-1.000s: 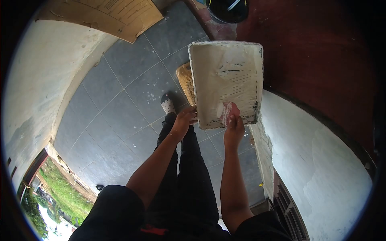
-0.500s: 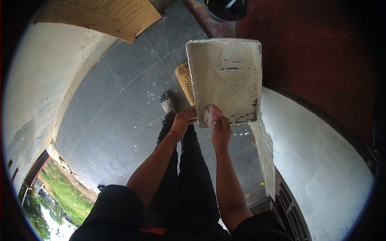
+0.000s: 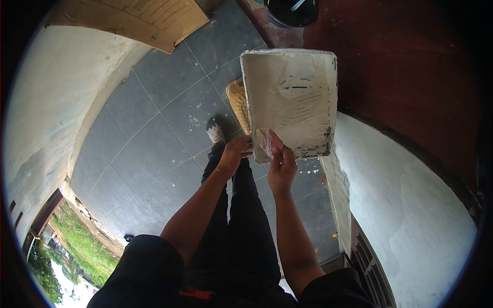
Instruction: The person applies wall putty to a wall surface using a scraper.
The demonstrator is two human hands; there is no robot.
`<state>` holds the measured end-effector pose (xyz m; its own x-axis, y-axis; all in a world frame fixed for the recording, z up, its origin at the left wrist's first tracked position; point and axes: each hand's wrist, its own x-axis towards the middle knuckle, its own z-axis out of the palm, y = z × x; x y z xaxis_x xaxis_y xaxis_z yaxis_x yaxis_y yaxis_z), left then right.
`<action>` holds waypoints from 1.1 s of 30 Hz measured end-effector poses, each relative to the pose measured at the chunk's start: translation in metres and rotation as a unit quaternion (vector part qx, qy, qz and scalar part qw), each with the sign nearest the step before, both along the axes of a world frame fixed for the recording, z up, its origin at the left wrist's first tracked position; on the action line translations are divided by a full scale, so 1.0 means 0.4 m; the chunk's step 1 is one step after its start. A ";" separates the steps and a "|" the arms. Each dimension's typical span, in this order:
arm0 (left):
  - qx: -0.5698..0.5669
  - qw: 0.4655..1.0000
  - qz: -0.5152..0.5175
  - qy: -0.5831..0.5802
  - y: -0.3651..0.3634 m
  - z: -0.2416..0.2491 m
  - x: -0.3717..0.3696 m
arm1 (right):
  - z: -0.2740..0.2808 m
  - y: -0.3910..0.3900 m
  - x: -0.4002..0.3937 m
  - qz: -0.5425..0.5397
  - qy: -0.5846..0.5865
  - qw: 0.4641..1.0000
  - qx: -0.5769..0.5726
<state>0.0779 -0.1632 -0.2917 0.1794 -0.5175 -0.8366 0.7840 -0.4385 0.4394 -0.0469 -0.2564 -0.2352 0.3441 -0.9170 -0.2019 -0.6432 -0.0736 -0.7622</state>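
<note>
A paint tray [image 3: 308,115], coated in dried whitish paint with dark scuffs on its ribbed part, is in front of me. My left hand [image 3: 236,154] grips its left edge near the lower corner, fingers around the rim. In my right hand [image 3: 282,169] is a flat pink piece [image 3: 270,141] smeared with white, pinched between thumb and fingers. It lies over the tray's lower left corner, close to the inner surface.
A dark bucket [image 3: 290,13] stands on the dark red surface [image 3: 400,66] ahead. Part of a brown woven-looking object [image 3: 237,100] shows behind the tray. Cardboard [image 3: 138,18] leans at the upper left. White spots dot the grey tiled floor [image 3: 149,133].
The flat pink piece has shifted slightly up and left and tilted against the tray corner, showing more white smear. My left hand keeps its hold on the tray edge.
</note>
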 end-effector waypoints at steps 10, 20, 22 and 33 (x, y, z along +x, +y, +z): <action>-0.001 1.000 0.008 0.007 0.014 -0.004 0.000 | -0.014 0.044 -0.055 -0.135 0.039 0.986 0.085; 0.009 0.996 0.072 0.057 0.035 -0.049 -0.014 | -0.020 0.050 0.020 -0.263 -0.065 0.924 0.269; -0.006 0.996 0.068 0.063 0.037 -0.040 -0.012 | -0.050 0.041 0.040 -0.224 -0.057 0.954 0.190; -0.023 0.997 0.059 0.033 0.030 -0.028 0.003 | -0.023 -0.043 -0.028 -0.120 0.024 0.985 0.122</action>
<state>0.0790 -0.1512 -0.3029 0.1862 -0.5341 -0.8246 0.8567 -0.3226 0.4024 -0.0581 -0.2734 -0.2445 0.1083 -0.8927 -0.4375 -0.6556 0.2667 -0.7064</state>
